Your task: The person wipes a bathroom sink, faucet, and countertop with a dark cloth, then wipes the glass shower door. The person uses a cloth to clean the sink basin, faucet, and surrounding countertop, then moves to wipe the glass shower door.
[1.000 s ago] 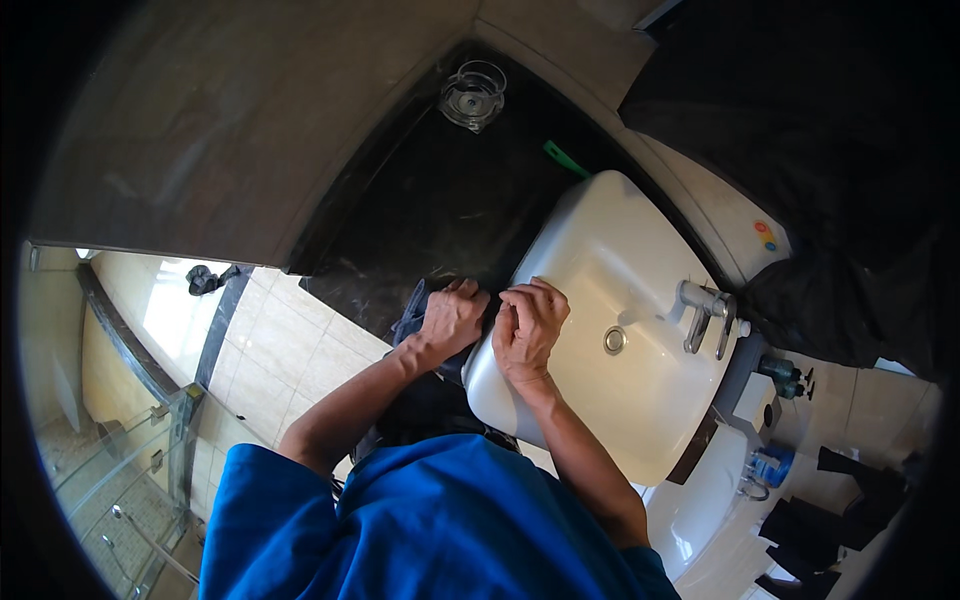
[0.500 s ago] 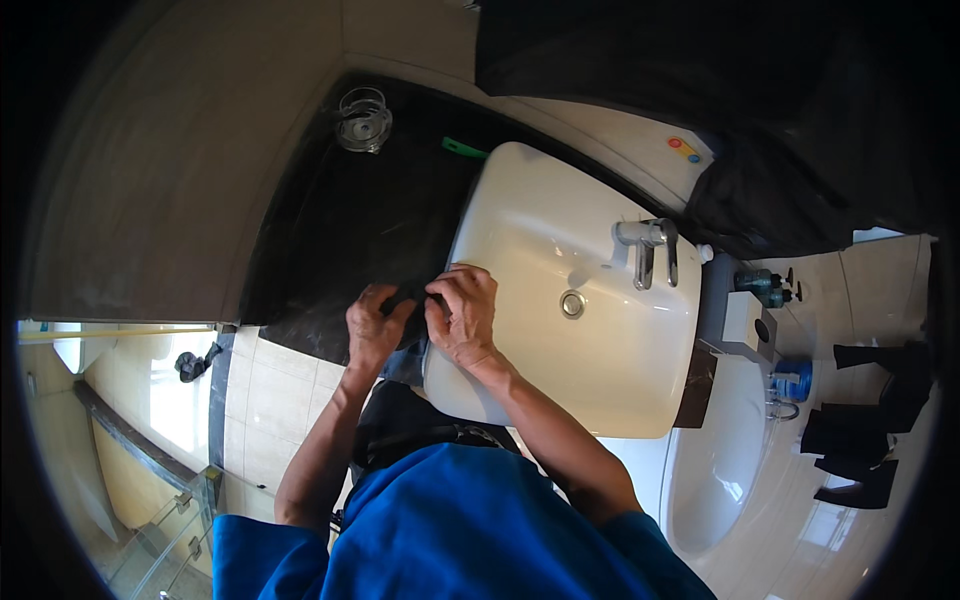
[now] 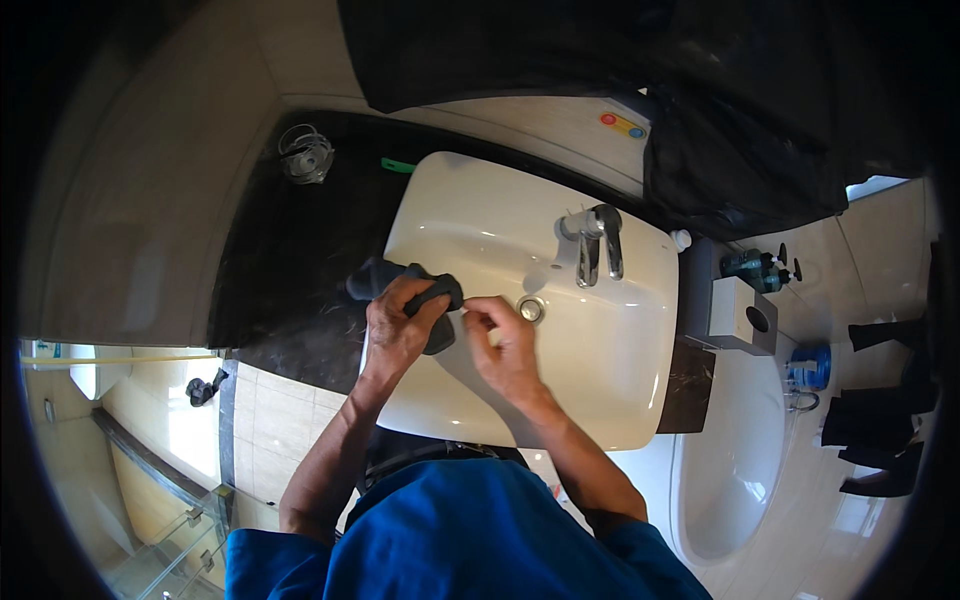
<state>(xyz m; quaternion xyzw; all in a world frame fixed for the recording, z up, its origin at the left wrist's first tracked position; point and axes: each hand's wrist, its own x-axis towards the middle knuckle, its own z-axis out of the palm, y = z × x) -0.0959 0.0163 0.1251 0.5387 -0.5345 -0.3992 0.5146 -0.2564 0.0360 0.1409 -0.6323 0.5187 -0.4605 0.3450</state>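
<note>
In my left hand [image 3: 397, 328] is a bunched dark grey cloth [image 3: 440, 294], possibly a sock, held over the left side of the white washbasin [image 3: 610, 340]. Part of the cloth hangs below the fingers, and another part sticks out behind the hand. My right hand [image 3: 508, 352] is just right of it, above the basin, with fingers curled and thumb and forefinger tips close to the cloth's edge. Whether those tips pinch anything is too small to see. Beyond my right hand lies the round metal drain [image 3: 531, 309]. The chrome faucet [image 3: 594, 240] stands at the basin's far right.
Left of the basin, the dark counter [image 3: 300, 250] carries a clear glass dish [image 3: 306, 158] and a green-handled item [image 3: 398, 165]. Pump bottles [image 3: 752, 268] and a tissue box [image 3: 744, 318] stand to the right, near a bathtub [image 3: 735, 470]. Black fabric [image 3: 600, 50] hangs at the far side.
Both hands have moved from the counter's edge to above the basin, the right one going farther right. The dark cloth now shows plainly in my left hand. The view has shifted.
</note>
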